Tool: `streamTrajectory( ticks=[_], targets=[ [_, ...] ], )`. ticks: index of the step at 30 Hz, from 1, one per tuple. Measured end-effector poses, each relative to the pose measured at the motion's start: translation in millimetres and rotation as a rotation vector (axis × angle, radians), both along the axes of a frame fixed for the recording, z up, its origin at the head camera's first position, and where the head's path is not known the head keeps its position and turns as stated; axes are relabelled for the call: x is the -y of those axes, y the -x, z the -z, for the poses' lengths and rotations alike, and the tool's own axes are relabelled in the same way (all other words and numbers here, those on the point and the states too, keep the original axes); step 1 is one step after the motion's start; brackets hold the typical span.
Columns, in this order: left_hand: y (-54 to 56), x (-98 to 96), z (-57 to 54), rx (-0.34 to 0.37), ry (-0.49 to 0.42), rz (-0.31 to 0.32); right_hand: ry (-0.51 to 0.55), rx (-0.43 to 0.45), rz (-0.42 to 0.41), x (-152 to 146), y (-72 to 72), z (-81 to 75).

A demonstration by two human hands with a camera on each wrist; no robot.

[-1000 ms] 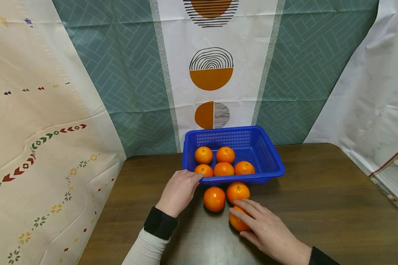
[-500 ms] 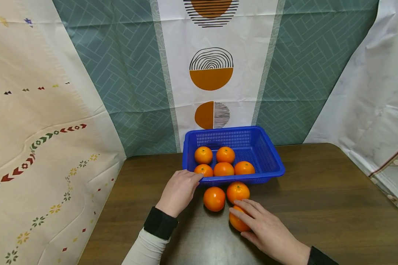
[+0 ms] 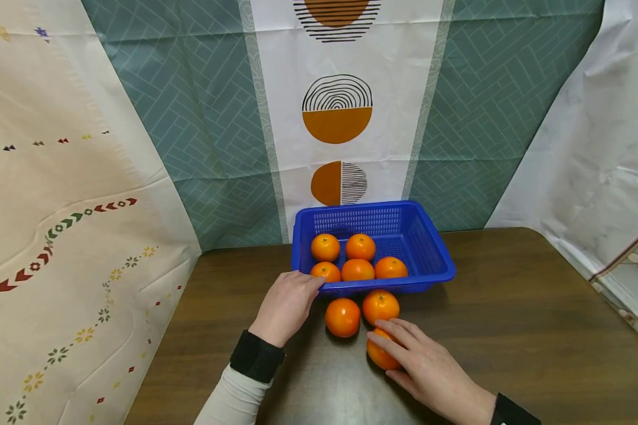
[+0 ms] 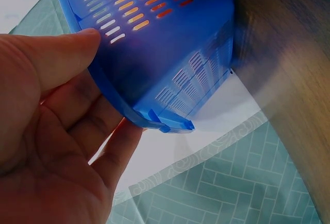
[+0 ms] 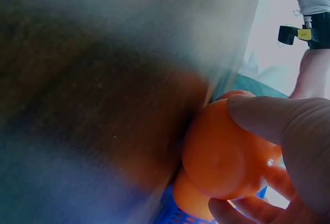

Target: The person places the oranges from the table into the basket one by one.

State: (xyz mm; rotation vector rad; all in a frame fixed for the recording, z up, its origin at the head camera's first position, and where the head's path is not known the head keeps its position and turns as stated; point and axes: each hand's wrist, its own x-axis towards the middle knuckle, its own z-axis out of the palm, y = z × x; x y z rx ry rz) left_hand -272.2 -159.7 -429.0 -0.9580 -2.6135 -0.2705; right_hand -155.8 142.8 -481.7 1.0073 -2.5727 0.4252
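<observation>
A round, glossy orange fruit (image 3: 378, 352) sits at the near end of a small group in front of the basket, held by the right hand (image 3: 427, 369), its thumb on one side and its slightly parted fingers curled over the other; whether it touches the table is unclear. Just beyond it are two more loose orange fruits (image 3: 342, 317), side by side. Behind them stands a rectangular blue plastic basket (image 3: 422, 251) with slotted walls, holding five similar fruits (image 3: 358, 270), three in front and two behind. The left hand (image 3: 287, 304) pinches the basket's near left corner between thumb and fingers, some fingertips hidden by the rim. A black band (image 3: 257, 357) circles the left wrist. Everything rests on a brown wooden table (image 3: 510, 307), before a green-and-white patterned cloth (image 3: 218, 118).
</observation>
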Motion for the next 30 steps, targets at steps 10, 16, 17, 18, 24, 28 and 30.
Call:
streamTrajectory(
  ticks=[10, 16, 17, 18, 24, 28, 30],
  targets=[
    [1.3, 0.0, -0.7, -0.012, -0.013, 0.014, 0.011, 0.006, -0.007, -0.6, -1.6, -3.5],
    [0.9, 0.9, 0.2, -0.010, -0.033, 0.020, 0.013, 0.025, -0.008, 0.2, -2.6, -7.6],
    [0.7, 1.0, 0.2, -0.009, -0.032, 0.020, 0.013, 0.028, -0.006, 0.1, -2.8, -8.2],
    [0.6, 0.9, 0.3, -0.009, -0.032, 0.020, 0.014, 0.029, -0.007, 0.1, -3.1, -8.6],
    [0.3, 0.3, 0.7, -0.010, -0.025, 0.021, 0.029, 0.013, -0.017, -0.4, -5.0, -9.6],
    [0.4, -0.3, 0.1, -0.009, -0.016, 0.013, 0.035, 0.002, -0.022, -1.1, -5.1, -10.1],
    [0.2, -0.4, -0.2, -0.004, -0.009, 0.007, 0.037, -0.002, -0.022, -1.3, -4.8, -10.5]
  ],
)
